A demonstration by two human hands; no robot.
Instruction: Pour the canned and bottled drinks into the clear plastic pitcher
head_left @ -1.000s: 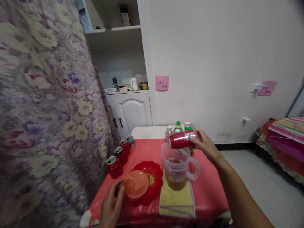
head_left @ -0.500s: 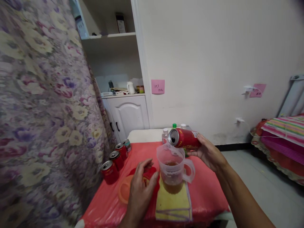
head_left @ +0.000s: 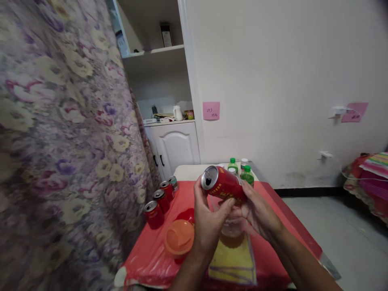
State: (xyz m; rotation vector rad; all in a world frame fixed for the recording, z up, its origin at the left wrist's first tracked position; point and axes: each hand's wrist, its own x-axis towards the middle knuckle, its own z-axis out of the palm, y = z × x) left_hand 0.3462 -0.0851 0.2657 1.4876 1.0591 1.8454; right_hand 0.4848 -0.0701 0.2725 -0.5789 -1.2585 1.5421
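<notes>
With left grip (head_left: 208, 221) and right grip (head_left: 259, 208) curled around the tilted, opened red can (head_left: 226, 184), holding it near the mostly hidden pitcher (head_left: 233, 229) above the counter (head_left: 147, 258); probably light, slick and easily dented, so best held lightly round the middle

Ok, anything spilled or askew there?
Nothing stands out. The open red can is tilted, but the left hand and right hand hold it; no spill shows on the red tablecloth. They mostly hide the pitcher.

Bottles (head_left: 247, 178) block behind the held can (head_left: 223, 184); tablecloth (head_left: 185, 196) lies open toward standing cans (head_left: 162, 201)
</notes>
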